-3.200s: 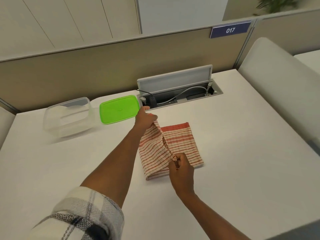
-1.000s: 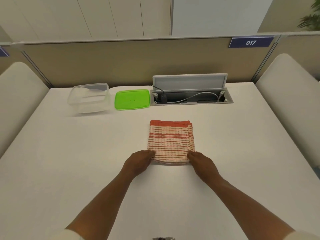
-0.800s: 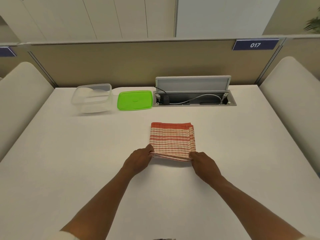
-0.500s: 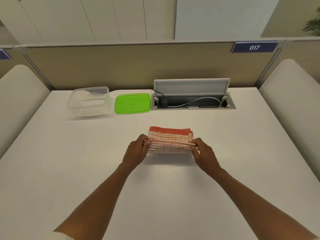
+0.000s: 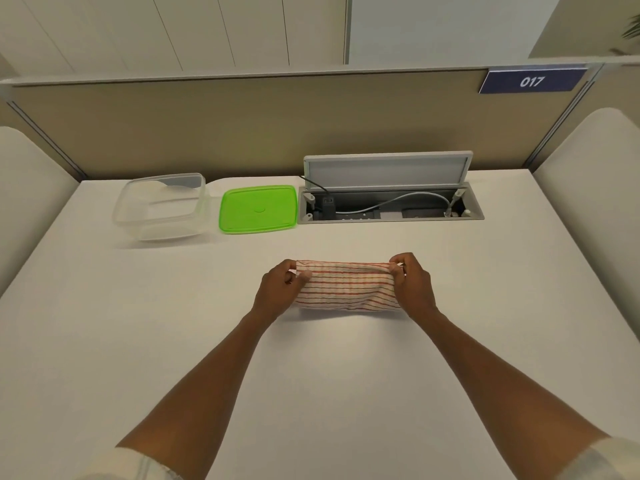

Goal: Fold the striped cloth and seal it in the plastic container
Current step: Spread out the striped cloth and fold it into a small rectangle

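striped cloth (image 5: 346, 287): we had carried its near edge over to the far edge, leaving a narrow band mid-table | left hand (image 5: 280, 292), right hand (image 5: 412, 285): fingers pinched its ends | container (image 5: 161, 206), green lid (image 5: 259, 209): apart, untouched | folding looked nearly finished; packing came next

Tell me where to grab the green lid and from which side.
Take the green lid by its near edge, coming from the front. It lies flat on the table, so the thin rim is the only hold. The clear container crowds its left side and the open cable box its right.
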Demonstrator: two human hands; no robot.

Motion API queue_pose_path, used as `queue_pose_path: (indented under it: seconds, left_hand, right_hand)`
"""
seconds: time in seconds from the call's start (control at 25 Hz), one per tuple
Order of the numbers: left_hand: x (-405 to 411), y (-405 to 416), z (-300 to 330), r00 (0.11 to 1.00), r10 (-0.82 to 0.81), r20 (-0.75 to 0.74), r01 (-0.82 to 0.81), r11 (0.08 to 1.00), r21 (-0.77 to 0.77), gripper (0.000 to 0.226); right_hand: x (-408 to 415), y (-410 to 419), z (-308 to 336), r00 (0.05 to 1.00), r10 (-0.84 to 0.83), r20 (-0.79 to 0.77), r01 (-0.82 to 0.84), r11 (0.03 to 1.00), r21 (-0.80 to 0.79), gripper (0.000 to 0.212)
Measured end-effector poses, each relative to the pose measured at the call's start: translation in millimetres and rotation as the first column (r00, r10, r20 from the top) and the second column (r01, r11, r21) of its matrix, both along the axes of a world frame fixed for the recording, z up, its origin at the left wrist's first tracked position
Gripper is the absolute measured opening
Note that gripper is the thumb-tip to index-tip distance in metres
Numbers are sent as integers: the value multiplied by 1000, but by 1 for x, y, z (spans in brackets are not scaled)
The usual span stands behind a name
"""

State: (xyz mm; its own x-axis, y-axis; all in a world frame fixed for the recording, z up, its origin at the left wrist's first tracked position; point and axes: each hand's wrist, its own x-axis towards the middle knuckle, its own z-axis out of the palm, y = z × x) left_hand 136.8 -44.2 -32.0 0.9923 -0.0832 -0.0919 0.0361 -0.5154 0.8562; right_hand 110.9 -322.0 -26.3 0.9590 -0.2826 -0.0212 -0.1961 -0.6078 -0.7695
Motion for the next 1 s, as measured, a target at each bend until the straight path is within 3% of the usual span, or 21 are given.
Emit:
queue_pose_path:
  seconds: [0.44, 0.52, 0.56, 0.6, 0.68, 0.8, 0.88, 1.0]
  left_hand:
    - [27, -14, -28, 982, 156, -108, -124, 958, 260, 23]
    - [22, -19, -23, 972, 233, -39, -203, 908, 367, 24]
    - [19, -23, -21, 967, 247, 66, -251, 869, 426, 27]
    - [15, -28, -20, 959, 204, 195, -274, 841, 467, 32]
    - [7, -43, -20, 934, -45, 355, -165, 826, 539, 44]
    - [-1, -65, -33, 895, -384, 228, 141, 727, 672, 55]
    - [0, -65, -46, 905, -415, 91, 237, 672, 701, 59]
    - [0, -53, -57, 905, -421, 55, 248, 628, 738, 63]
  right_hand:
    - [45, -1, -29, 983, -101, -151, 78, 986, -148, 18]
    - [46, 3, -27, 979, -153, -133, 133, 979, -152, 23]
    - [45, 7, -24, 983, -164, -78, 147, 970, -191, 26]
    - [43, 11, -22, 991, -134, 13, 133, 957, -257, 28]
    - [36, 27, -20, 982, 73, 172, 5, 910, -414, 33]
    - [21, 61, -29, 913, 405, 54, -329, 808, -489, 49]
    - [14, 66, -41, 878, 470, -86, -457, 774, -438, 55]
    - [9, 46, -56, 855, 477, -205, -503, 662, -556, 64]
